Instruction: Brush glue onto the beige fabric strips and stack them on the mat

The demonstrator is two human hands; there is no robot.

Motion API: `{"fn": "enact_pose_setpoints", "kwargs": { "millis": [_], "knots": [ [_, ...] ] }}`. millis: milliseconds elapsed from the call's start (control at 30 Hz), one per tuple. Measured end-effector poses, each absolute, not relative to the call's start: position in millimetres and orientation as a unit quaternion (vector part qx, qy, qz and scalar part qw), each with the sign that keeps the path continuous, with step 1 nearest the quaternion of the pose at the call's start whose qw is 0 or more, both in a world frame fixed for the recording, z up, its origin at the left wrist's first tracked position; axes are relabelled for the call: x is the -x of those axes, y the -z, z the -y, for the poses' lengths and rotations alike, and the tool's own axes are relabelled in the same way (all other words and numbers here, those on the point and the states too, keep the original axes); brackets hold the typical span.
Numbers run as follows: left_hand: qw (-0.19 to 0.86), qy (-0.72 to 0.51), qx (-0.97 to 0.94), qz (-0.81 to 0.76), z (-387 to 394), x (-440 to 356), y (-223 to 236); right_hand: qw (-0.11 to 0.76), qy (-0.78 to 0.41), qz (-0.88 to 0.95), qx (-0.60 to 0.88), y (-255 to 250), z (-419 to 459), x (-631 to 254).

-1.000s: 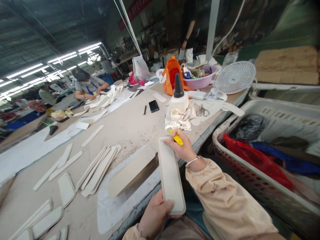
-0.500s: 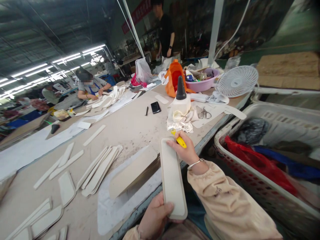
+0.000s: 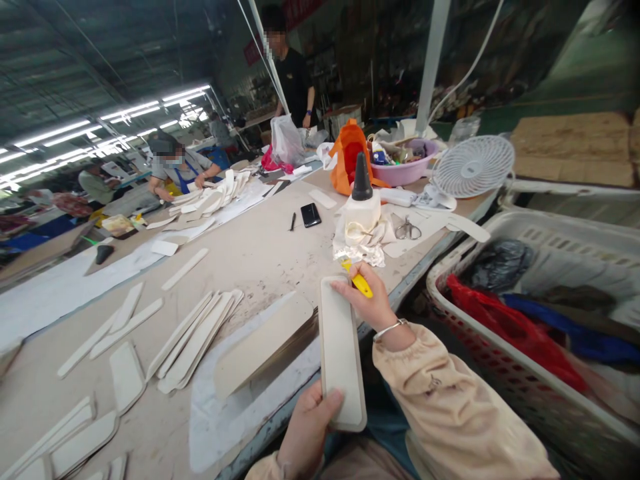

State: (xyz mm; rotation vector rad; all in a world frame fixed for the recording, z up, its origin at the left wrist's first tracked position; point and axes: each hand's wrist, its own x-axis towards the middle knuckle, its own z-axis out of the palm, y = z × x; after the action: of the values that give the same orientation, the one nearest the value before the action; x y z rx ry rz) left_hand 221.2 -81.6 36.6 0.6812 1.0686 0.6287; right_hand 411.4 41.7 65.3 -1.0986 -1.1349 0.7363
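A long pale panel with rounded corners and a beige border [image 3: 343, 353] is held over the table's front edge. My left hand [image 3: 309, 427] grips its lower end, thumb flat on the face and fingers beneath. My right hand [image 3: 371, 300] is closed at the upper end, its thumb on the panel. A small tool with a yellow handle [image 3: 361, 283] is also tucked in that hand; its exact kind is unclear. Just left of the panel lies a stack of similar beige pieces [image 3: 265, 340] on a white sheet [image 3: 210, 427].
More pale strips [image 3: 197, 340] are spread over the table's left side. Beyond my hands stand a white bottle with a black cone cap [image 3: 362, 207], scissors [image 3: 408, 229], a phone [image 3: 311, 215] and a fan [image 3: 473, 167]. A plastic basket [image 3: 500, 347] is at right. Co-workers are further back.
My left hand and the panel's lower end have shifted slightly up and left in view. Both hands keep their hold. A standing person in the background has moved left.
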Motion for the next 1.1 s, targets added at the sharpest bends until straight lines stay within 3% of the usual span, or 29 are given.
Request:
{"fn": "enact_pose_setpoints", "kwargs": {
  "millis": [367, 767, 933, 1100],
  "knots": [
    [0.738, -0.305, -0.328, -0.505, 81.5, -208.0, -39.7, 0.630, -0.290, 0.523, 0.496, -61.1, -43.8, -404.3],
    [0.661, -0.461, -0.183, -0.563, 89.2, -145.4, -75.2, 0.514, -0.229, 0.640, 0.524, -46.1, -65.2, -339.8],
    [0.649, -0.464, -0.171, -0.578, 87.3, -137.5, -74.3, 0.456, -0.151, 0.709, 0.516, -35.5, -73.4, -324.7],
    [0.648, -0.452, -0.160, -0.592, 83.8, -134.3, -65.5, 0.417, -0.132, 0.798, 0.415, -50.7, -55.4, -312.6]
  ]
}}
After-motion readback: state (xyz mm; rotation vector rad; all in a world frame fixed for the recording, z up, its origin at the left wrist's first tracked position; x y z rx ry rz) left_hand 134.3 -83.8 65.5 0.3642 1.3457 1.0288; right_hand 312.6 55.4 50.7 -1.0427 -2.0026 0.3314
